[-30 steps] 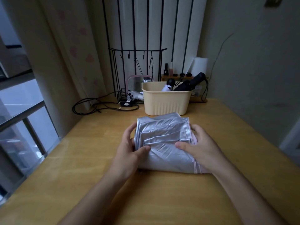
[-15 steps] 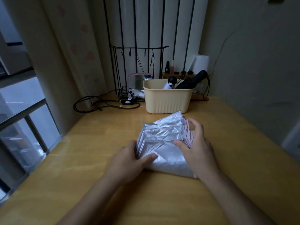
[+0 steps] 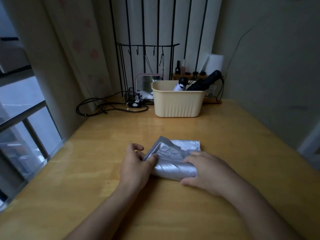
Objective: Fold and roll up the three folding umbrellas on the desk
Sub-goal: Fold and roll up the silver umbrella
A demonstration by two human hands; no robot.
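Head view shows the silver umbrella [image 3: 174, 160] lying flat on the wooden surface [image 3: 103, 170] at lower centre of the frame, a bundle of folded canopy pinned between both hands, apparently so the slippery fabric cannot spring open. The left hand [image 3: 136, 163] makes its grip a thumb-and-finger pinch on the raised left edge of the folds, probably to keep the layers stacked, while the right hand [image 3: 207, 172] lies spread and flat over the right end, pressing rather than clasping. Two dark rolled umbrellas [image 3: 202, 83] stand in the cream basket [image 3: 176, 104] at upper centre, which suggests this is the last one.
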